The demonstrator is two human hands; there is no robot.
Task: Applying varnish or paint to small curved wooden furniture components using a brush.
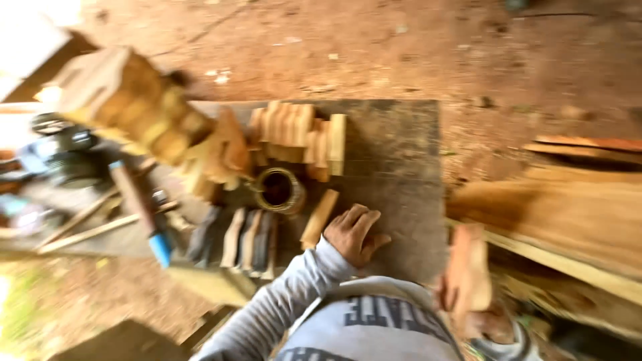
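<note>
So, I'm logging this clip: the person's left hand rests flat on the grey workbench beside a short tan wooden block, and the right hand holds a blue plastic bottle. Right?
Not quite. The head view shows the right hand holding a reddish-brown wooden piece, not a blue plastic bottle. The rest stands: the left hand rests on the grey workbench beside the short tan wooden block.

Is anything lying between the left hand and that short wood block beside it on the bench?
Nothing visible. The left hand rests on the bench right beside the short wood block, with only bare board between them. The round tin sits beyond the block.
</note>
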